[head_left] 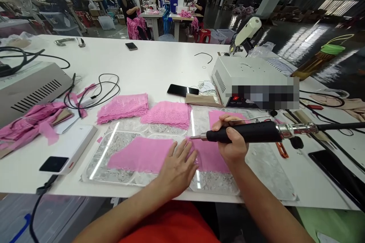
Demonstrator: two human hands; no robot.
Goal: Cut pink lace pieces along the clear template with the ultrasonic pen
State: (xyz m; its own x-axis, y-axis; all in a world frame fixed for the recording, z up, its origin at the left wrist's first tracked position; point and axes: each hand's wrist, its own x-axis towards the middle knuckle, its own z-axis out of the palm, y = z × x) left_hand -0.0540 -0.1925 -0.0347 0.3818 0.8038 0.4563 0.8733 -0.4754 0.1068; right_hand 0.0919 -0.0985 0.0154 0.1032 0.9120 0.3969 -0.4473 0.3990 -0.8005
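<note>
My right hand [234,140] is wrapped round a black corded handheld welding tool [245,132], held level, its slim metal tip pointing left. The tip is at the upper edge of the pink fabric, just above my left fingertips. Flat on the pink fabric piece [142,154] rests my left hand [179,163], fingers stretched out and holding nothing. More pink fabric [209,155] lies between my hands and behind the tool. Under it all is a clear-edged, marble-patterned board [119,176]. Behind the board sit two stacks of pink lace pieces, one left [124,108] and one right [168,114].
A grey control box [253,72] stands at the back right, another grey box [31,87] at the left. A white power bank [71,148], a phone [182,90], an orange cutter [282,150] and cables lie around. People work at sewing machines beyond the table.
</note>
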